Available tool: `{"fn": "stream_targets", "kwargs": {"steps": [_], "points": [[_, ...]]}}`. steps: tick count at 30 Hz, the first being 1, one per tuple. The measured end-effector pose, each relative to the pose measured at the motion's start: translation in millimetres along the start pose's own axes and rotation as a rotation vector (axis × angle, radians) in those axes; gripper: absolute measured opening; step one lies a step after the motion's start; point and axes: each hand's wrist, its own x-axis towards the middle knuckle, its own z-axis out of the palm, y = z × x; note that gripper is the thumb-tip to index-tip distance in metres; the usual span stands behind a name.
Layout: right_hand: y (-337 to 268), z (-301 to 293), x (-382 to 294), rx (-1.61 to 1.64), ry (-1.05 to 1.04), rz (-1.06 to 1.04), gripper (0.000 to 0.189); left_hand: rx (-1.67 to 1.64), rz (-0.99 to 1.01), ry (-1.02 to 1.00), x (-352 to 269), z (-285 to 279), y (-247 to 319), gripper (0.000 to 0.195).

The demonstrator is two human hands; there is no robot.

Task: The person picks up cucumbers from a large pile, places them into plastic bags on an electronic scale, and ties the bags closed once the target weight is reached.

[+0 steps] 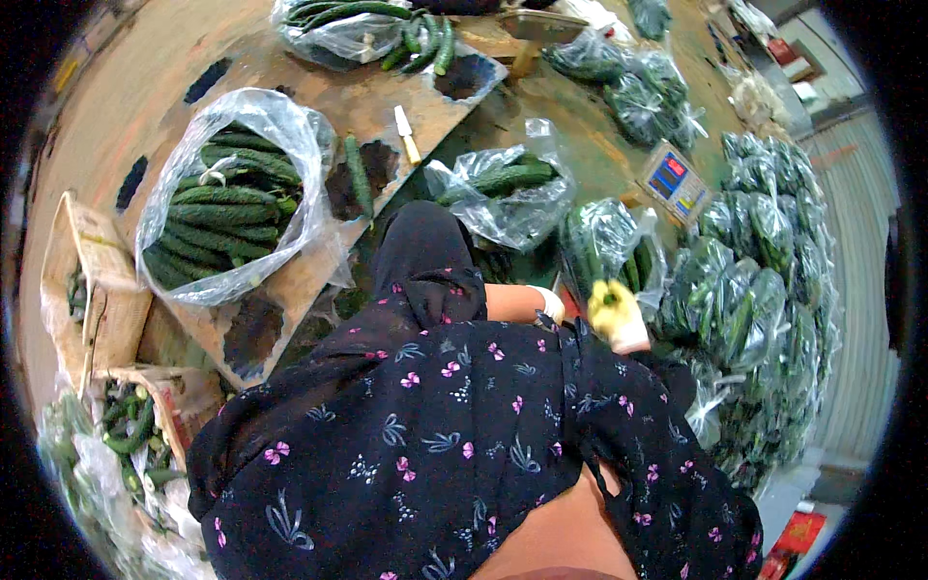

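My right hand, in a yellow and white glove, is at the lower edge of a clear plastic bag of cucumbers; a green cucumber end shows among its fingers. My left hand, in a white glove, is just left of it, its fingers largely hidden by the floral black clothing. A digital scale stands beyond the bag. An open bag with a few cucumbers lies left of it. Farther left, a large open plastic bag holds many cucumbers.
A knife and a loose cucumber lie on the worn board. Filled bags are heaped at right. Crates with discarded cucumbers stand at lower left. More cucumbers lie at the top, near a metal tray.
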Motion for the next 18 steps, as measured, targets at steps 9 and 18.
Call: {"fn": "stream_targets", "kwargs": {"steps": [9, 18], "points": [[-30, 155, -84, -0.809, -0.242, -0.806, 0.033, 0.180, 0.092, 0.066, -33, -44, -3, 0.035], [-52, -6, -91, -1.537, 0.626, -1.068, 0.058, -0.307, -0.223, 0.612, -20, -88, -16, 0.040]]}}
